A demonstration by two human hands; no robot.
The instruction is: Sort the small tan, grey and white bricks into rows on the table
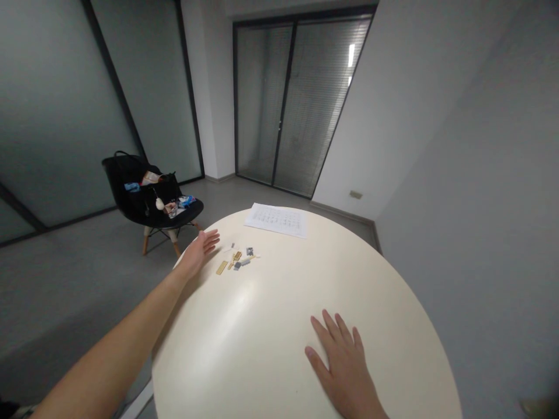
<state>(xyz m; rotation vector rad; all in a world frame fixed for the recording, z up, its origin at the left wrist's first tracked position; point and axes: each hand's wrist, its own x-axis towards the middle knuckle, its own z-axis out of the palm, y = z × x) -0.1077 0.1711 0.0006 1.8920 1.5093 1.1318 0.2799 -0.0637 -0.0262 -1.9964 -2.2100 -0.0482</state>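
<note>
Nearest: right hand [345, 366] lies palm down on the round cream table [227, 361], close to the near rim. Its fingers [325, 331] are spread open on bare tabletop, gripping nothing.

Left arm [117, 331] reaches in from lower left. Left hand [198, 251] sits at the far left rim of the table, open, fingers [212, 237] splayed, holding nothing. Can't tell if the palm touches the table.

Small parts [238, 259] lie in a loose cluster on the table, just beside the left fingertips but not touching them. In the cluster: a flat brass strip [222, 267] nearest, more gold-coloured pieces [236, 257], grey metal blocks [242, 263]. Exact type too small to tell.

Just past them, by the far rim, a printed sheet of paper [276, 220] lies flat, well apart from both hands.

Beyond the table, left: black chair [131, 201] on wooden legs [159, 235], with a black bag [131, 180] and small packets [186, 202] on the seat.

On the right wall, low down, a socket plate [355, 194]. Far end: glass door with blinds [301, 105]. Far left: frosted glass partition [56, 116] in dark frames, above the grey floor [65, 279].
</note>
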